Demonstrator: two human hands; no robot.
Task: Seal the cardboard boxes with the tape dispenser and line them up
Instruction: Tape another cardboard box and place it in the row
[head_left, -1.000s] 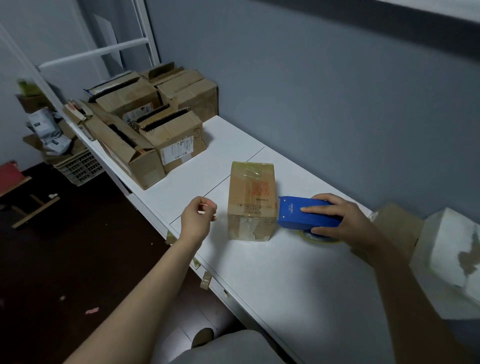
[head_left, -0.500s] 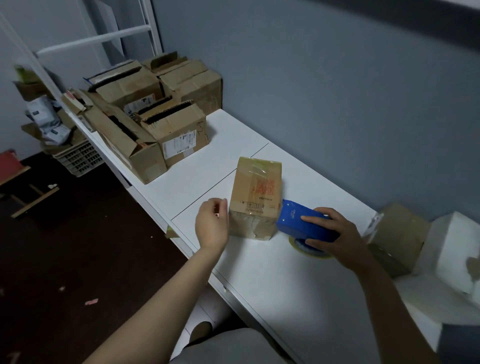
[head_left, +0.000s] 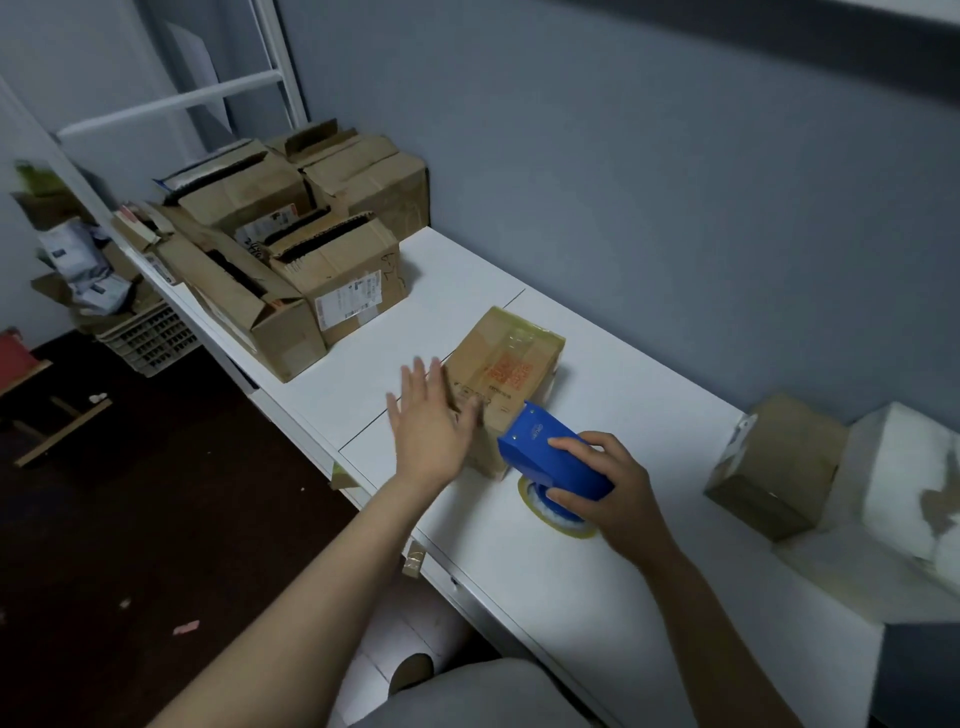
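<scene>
**Taped box mid-table, dispenser at its near end**

Small box (head_left: 506, 364) sits mid-way along the white table (head_left: 571, 597), tape visible across its top. Right hand (head_left: 613, 488) is wrapped around the blue tape dispenser (head_left: 550, 460). The dispenser's nose is against the box's near end and its roll is down on the table. Left hand (head_left: 431, 421) is flat, fingers spread, at the box's left side. It's blurred, so contact is unclear. Pile of open boxes (head_left: 291, 249) at the far end, another box (head_left: 779, 462) on the right.
</scene>
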